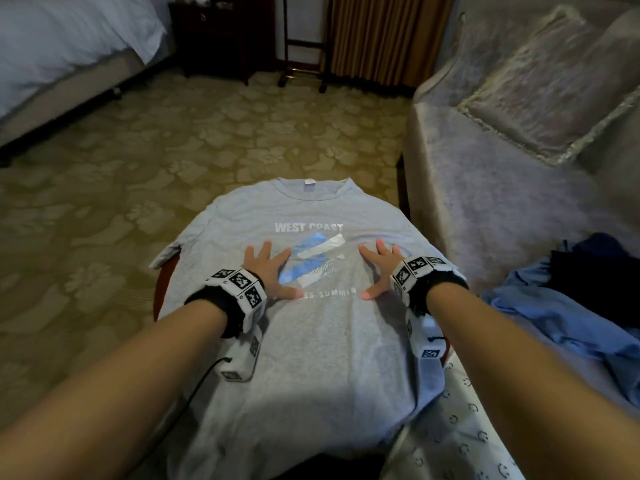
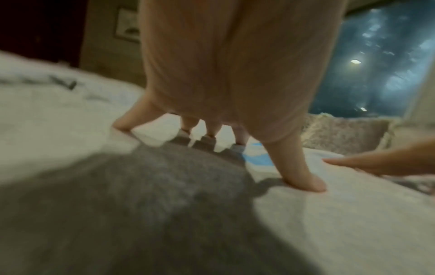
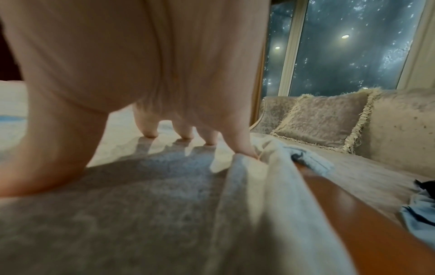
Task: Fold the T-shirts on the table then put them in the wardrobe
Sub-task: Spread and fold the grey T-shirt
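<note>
Both hands, left hand (image 1: 268,268) and right hand (image 1: 379,270), are pressing open-fingered on the grey T-shirt (image 1: 311,341), its collar pointing away.

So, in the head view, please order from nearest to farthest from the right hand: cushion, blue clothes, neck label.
From the right hand:
1. Neck label, ahead, at the collar.
2. Blue clothes, to its right.
3. Cushion, far right on the sofa.

both hands — left hand (image 1: 268,270), right hand (image 1: 379,268) — flat, fingers spread.

The grey T-shirt (image 1: 304,341) hides most of the table (image 1: 165,282); its hem is cut off.
</note>
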Demonstrator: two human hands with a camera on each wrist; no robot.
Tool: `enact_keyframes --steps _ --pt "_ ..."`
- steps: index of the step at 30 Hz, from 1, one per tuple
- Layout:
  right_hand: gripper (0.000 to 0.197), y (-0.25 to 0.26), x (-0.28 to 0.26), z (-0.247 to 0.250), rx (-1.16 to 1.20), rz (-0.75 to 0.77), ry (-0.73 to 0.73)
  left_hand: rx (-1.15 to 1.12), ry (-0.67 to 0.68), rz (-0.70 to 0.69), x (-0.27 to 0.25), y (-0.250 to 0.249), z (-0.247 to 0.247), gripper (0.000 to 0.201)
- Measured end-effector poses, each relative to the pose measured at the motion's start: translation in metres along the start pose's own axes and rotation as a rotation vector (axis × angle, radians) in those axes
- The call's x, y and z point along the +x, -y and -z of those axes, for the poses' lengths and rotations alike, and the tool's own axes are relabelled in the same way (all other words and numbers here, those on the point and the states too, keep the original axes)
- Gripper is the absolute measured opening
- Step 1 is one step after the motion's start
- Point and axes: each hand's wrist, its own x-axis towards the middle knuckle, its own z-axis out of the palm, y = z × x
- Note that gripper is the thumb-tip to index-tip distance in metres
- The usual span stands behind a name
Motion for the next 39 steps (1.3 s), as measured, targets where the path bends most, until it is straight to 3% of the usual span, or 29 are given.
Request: enact_keyframes --steps 9,14,22,29,32,35,39 --pt "0.126 -0.004 0.018 0.013 -0.077 0.001 0.082 0.033 0.091 0.015 0.040 0.000 0.035 0.102" --pt "0.101 0.008 -0.002 0.007 0.151 -0.016 0.085 -0.052 0.083 0.065 0.030 0.008 0.023 0.093" --pt "0.063 -0.008 -0.045 -0.009 0.464 -0.220 -0.325 -0.306 -0.147 0.115 -0.012 0.044 0.002 0.055" --pt "0.081 -0.005 -0.088 -0.057 0.609 -0.559 -0.270 -0.199 -0.094 0.124 -0.063 0.060 -0.041 0.072" --pt "0.077 -0.001 -0.102 -0.070 0.614 -0.494 -0.229 -0.135 -0.044 0.114 -0.076 0.056 -0.051 0.086" --pt "0.049 -0.004 -0.106 -0.077 0.698 -0.406 -0.230 -0.135 0.004 0.119 -0.082 0.051 -0.056 0.096" --pt "0.047 -0.019 -0.112 -0.067 0.890 -0.390 -0.249 -0.125 0.015 0.126 -0.080 0.051 -0.056 0.101"
